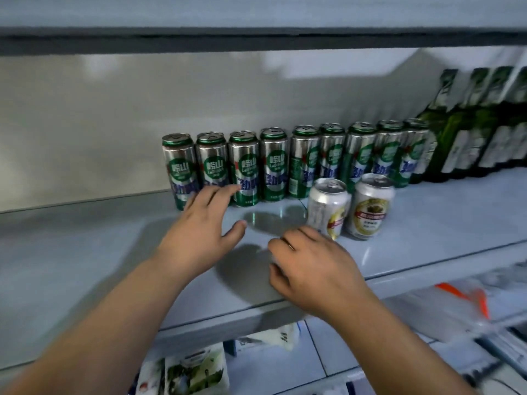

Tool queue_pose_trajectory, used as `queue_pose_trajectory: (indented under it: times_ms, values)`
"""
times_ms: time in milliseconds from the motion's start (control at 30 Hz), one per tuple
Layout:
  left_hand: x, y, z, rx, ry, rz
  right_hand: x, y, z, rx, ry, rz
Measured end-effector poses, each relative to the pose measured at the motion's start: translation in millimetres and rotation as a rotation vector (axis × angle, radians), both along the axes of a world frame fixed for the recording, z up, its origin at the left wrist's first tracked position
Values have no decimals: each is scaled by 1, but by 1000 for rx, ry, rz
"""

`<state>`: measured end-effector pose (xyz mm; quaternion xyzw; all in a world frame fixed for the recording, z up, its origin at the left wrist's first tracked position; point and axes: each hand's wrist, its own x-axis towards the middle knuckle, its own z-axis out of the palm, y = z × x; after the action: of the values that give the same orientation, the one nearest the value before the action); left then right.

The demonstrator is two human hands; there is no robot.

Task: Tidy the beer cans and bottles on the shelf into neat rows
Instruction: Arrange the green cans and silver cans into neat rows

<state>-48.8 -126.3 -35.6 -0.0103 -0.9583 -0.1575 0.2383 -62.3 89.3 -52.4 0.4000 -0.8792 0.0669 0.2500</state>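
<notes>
Several tall green-and-silver beer cans (245, 166) stand in one row along the back of the grey shelf (85, 252). Two short white-and-gold cans (328, 208) (370, 206) stand side by side in front of that row. Green glass bottles (462, 129) stand at the far right. My left hand (199, 226) reaches forward with fingers straight, its fingertips at the base of the leftmost tall cans. My right hand (313, 269) hovers over the shelf's front with fingers loosely curled, holding nothing, just in front of the left short can.
The shelf's left half is bare grey surface up to the back wall (142, 109). Another shelf board (256, 38) hangs low overhead. Below the front edge, a lower shelf holds plastic-wrapped packages (462, 306) and printed packets (196, 372).
</notes>
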Motion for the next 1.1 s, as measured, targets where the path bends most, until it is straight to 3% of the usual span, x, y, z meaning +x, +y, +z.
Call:
queue_pose_trajectory:
  times_ms: [133,233,300,367,500,733,1100]
  values:
    - [-17,50,1,98,-75,-110,-2,55,-1,-164,140,-55]
    - [-37,84,7,323,-132,-200,-15,87,3,-470,138,-131]
    - [-51,108,13,456,-184,-236,-33,104,5,-678,-44,-239]
    - [-62,127,15,488,-198,-249,-57,115,2,-741,-305,-328]
    - [-70,146,12,484,-159,-278,-90,122,-2,-833,-553,-201]
    - [-40,93,3,503,-122,-187,-73,90,1,-730,-611,-2]
    - [58,-55,-5,419,39,108,-36,-77,16,-381,-666,314]
